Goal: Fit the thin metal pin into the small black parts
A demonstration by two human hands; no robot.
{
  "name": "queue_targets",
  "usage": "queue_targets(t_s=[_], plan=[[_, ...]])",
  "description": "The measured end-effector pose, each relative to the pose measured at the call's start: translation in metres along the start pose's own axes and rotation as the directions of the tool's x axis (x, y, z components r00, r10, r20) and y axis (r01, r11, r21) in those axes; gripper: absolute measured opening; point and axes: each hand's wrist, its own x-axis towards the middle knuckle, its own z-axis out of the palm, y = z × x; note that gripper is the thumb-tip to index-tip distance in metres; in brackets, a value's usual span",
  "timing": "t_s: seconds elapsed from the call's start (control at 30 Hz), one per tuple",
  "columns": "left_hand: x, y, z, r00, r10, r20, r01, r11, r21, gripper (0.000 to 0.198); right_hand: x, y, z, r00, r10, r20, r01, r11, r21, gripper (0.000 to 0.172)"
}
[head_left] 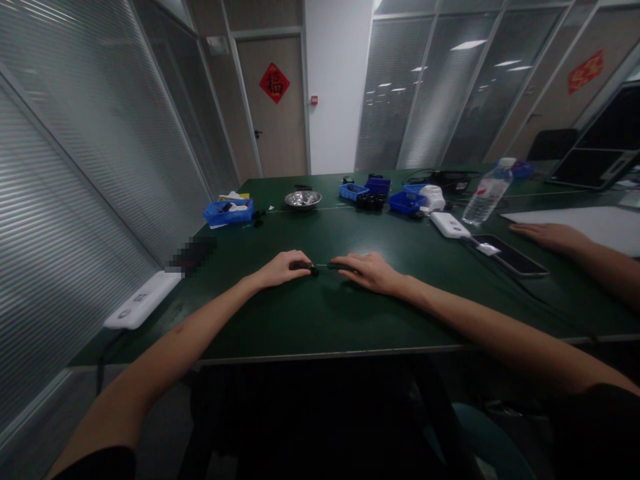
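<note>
At the middle of the green table, my left hand (286, 269) is closed, with thumb and fingers pinching a small black part (314, 271). Its exact kind is too small to make out. Facing it from the right, my right hand (370, 272) has its fingers over the dark handle of a thin screwdriver (331, 266). The pale, slim shaft points left toward the black part; whether the tip touches it I cannot tell. Most of the handle is hidden under my fingers.
Beyond my hands stand a metal bowl (303, 199), a blue bin (229, 212) and several blue trays (404, 203). A water bottle (490, 192), phone (510, 255) and white power strip (449, 225) lie rightward. Another person's hand (550, 235) rests at right; another power strip (145, 300) is left.
</note>
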Motion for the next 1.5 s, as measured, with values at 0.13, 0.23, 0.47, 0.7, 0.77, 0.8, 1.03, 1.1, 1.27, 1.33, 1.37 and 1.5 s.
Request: queue_targets(t_s=[0.13, 0.23, 0.47, 0.7, 0.77, 0.8, 1.03, 1.1, 1.27, 1.33, 1.37, 1.5], plan=[[0.000, 0.000, 0.001, 1.000, -0.002, -0.012, 0.002, 1.000, 0.009, 0.029, -0.001, 0.001, 0.003, 0.999, 0.026, -0.043, -0.027, 0.999, -0.036, 0.042], [0.000, -0.001, 0.002, 1.000, -0.012, -0.020, 0.012, 1.000, 0.021, 0.030, -0.001, 0.002, 0.004, 1.000, 0.016, -0.015, -0.017, 0.999, -0.046, 0.042], [0.000, -0.001, 0.002, 1.000, -0.006, -0.018, 0.007, 1.000, 0.023, 0.028, 0.000, 0.001, 0.001, 0.999, -0.016, 0.031, 0.018, 0.998, -0.065, 0.043], [0.001, 0.006, 0.004, 0.999, 0.038, -0.001, -0.038, 0.999, 0.022, 0.028, 0.000, 0.001, 0.003, 0.996, -0.065, 0.061, 0.071, 0.992, -0.105, 0.044], [0.002, 0.008, 0.005, 0.999, 0.049, 0.012, -0.049, 0.999, 0.021, 0.027, -0.001, 0.001, 0.004, 0.997, -0.070, 0.038, 0.074, 0.990, -0.122, 0.044], [0.002, 0.008, 0.005, 0.998, 0.053, 0.015, -0.053, 0.998, 0.022, 0.027, -0.001, 0.002, 0.004, 0.998, -0.064, 0.019, 0.066, 0.990, -0.126, 0.044], [0.002, 0.009, 0.004, 0.999, 0.036, 0.019, -0.037, 0.999, 0.020, 0.027, -0.002, 0.002, 0.005, 0.998, -0.032, -0.050, 0.027, 0.994, -0.105, 0.041], [0.002, 0.009, 0.004, 0.999, 0.037, 0.023, -0.038, 0.999, 0.022, 0.027, -0.002, 0.001, 0.005, 0.997, -0.070, -0.034, 0.067, 0.994, -0.084, 0.040], [0.002, 0.008, 0.004, 0.998, 0.049, 0.030, -0.050, 0.998, 0.040, 0.024, -0.002, 0.001, 0.002, 0.993, -0.119, -0.017, 0.118, 0.990, -0.076, 0.039], [0.002, 0.007, 0.004, 0.999, 0.042, 0.032, -0.044, 0.998, 0.045, 0.025, -0.001, 0.000, 0.001, 0.992, -0.125, -0.018, 0.123, 0.989, -0.087, 0.039], [0.002, 0.008, 0.004, 0.999, 0.040, 0.033, -0.041, 0.998, 0.046, 0.025, -0.001, -0.001, 0.001, 0.992, -0.128, -0.017, 0.125, 0.988, -0.093, 0.039], [0.002, 0.009, 0.004, 0.999, 0.044, 0.027, -0.045, 0.998, 0.035, 0.025, -0.001, -0.004, 0.000, 0.993, -0.110, -0.048, 0.102, 0.986, -0.134, 0.037]])
